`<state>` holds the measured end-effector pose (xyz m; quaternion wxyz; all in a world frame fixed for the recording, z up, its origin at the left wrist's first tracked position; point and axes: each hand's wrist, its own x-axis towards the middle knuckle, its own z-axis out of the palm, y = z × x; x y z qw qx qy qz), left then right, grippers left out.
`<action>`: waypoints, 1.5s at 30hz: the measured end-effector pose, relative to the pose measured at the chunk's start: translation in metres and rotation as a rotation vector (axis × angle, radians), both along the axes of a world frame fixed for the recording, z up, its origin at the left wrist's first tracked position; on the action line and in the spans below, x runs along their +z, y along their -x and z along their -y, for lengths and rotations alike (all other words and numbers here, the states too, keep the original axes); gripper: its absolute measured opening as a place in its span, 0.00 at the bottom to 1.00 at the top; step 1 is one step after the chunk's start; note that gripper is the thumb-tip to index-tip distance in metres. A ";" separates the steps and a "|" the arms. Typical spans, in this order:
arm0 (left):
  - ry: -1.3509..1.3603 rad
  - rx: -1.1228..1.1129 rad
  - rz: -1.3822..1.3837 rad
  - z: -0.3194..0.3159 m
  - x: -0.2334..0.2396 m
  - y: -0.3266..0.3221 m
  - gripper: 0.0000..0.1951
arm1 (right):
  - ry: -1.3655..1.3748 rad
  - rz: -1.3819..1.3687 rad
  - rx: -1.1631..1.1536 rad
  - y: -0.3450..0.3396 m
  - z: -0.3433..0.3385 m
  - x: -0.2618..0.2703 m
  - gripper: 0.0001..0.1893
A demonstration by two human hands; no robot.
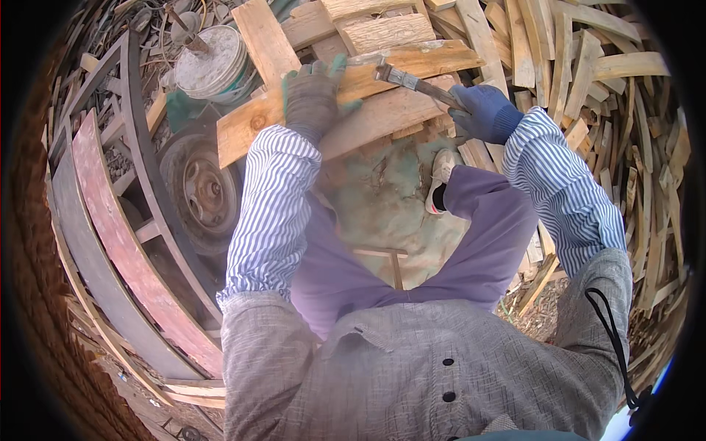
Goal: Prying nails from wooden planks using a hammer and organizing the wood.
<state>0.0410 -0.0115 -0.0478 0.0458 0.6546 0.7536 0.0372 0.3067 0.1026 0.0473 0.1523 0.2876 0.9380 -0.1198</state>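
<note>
My left hand (314,102), in a dark work glove with green fingertips, lies across a long wooden board (408,60) and holds it. The board has a knot near its left end and slants up to the right. In my right hand (482,113), in a blue glove, is the handle of a hammer (422,85). Its metal head points left, over the board's right half. Under that board, another plank (386,113) runs at a similar slant. A lighter board (267,41) stretches away from just beyond my left hand.
A bucket (212,66) crusted with grey residue stands at the upper left. Below it are a wheel (201,184) and a dark metal frame (140,127) with a reddish panel (127,231). Loose wood pieces (573,71) are heaped along the right. A greenish sheet (380,193) covers the ground between my legs.
</note>
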 end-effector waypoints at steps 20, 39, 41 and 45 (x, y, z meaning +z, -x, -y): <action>0.128 0.040 -0.073 0.010 0.004 0.003 0.44 | 0.369 -0.392 -0.323 0.007 0.027 0.042 0.14; 0.195 0.033 -0.030 0.000 0.010 -0.004 0.47 | 0.440 -0.116 -0.649 -0.026 0.047 -0.061 0.20; 0.141 0.046 -0.075 0.005 0.014 -0.001 0.47 | 0.551 -0.272 -0.712 -0.024 0.061 -0.071 0.21; 0.061 -0.047 0.028 0.002 0.002 0.005 0.50 | 0.340 -0.369 -0.696 -0.020 0.045 -0.123 0.17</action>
